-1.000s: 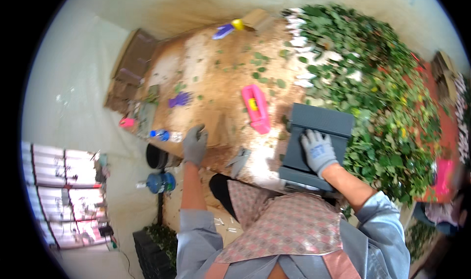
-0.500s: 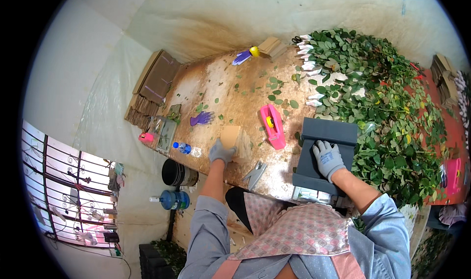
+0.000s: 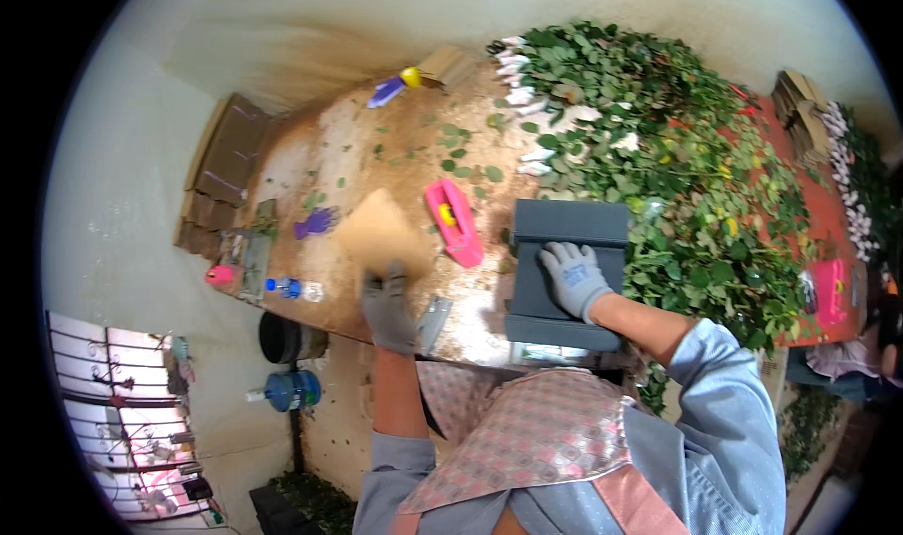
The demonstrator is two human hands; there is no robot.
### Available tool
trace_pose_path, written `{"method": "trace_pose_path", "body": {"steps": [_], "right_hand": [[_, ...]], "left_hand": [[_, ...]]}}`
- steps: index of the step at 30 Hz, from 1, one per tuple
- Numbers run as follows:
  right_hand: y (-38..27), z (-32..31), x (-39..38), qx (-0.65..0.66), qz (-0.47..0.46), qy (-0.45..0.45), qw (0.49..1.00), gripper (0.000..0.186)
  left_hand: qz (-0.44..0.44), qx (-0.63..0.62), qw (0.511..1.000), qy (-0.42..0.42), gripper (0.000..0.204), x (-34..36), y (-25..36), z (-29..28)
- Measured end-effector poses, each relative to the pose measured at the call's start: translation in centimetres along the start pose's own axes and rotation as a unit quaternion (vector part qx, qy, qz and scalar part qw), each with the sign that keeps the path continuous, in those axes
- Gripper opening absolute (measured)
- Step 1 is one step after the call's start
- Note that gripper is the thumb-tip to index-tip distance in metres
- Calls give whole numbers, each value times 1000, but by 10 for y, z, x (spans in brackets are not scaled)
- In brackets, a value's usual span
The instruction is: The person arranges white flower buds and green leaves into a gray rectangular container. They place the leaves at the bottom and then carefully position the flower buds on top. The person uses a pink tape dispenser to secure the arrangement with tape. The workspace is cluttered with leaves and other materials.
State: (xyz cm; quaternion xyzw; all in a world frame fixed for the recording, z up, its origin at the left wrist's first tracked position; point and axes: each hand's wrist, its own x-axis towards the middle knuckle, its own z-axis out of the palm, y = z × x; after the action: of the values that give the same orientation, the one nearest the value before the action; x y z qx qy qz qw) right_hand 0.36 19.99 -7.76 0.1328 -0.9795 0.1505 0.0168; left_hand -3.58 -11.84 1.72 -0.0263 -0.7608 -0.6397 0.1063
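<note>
My left hand [image 3: 388, 305], in a grey glove, grips a tan piece of cardboard [image 3: 381, 229], slightly blurred, above the worktable [image 3: 343, 135]. My right hand [image 3: 572, 274], also gloved, rests with fingers spread on a dark grey grooved board or form [image 3: 569, 217] at the table's near right. Between them lies a pink tape dispenser [image 3: 456, 223] with yellow tape. A grey metal tool, perhaps a stapler [image 3: 433, 324], lies beside my left hand at the near edge.
Leafy stems [image 3: 687, 168] with white-wrapped heads cover the right side. Folded cardboard [image 3: 221, 154], a purple glove [image 3: 315, 223] and a bottle [image 3: 287, 288] lie at left. A bucket [image 3: 280, 338] and water jug [image 3: 292, 391] stand below. Another glove [image 3: 386, 91] lies at the back.
My left hand has moved from the table's left part onto the cardboard and has raised it. My right hand stays on the dark form. The view has shifted.
</note>
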Motion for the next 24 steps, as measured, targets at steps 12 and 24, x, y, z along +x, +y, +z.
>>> {"method": "trace_pose_path", "body": {"steps": [12,24], "right_hand": [[52,-9,5,280,-125,-76,949,59],[12,-58,25,516,296,-226,772,34]], "left_hand": [[-266,-6,878,-399,30,-27,-58,109],[-222,106,896,-370,28,-36,-74,126]]}}
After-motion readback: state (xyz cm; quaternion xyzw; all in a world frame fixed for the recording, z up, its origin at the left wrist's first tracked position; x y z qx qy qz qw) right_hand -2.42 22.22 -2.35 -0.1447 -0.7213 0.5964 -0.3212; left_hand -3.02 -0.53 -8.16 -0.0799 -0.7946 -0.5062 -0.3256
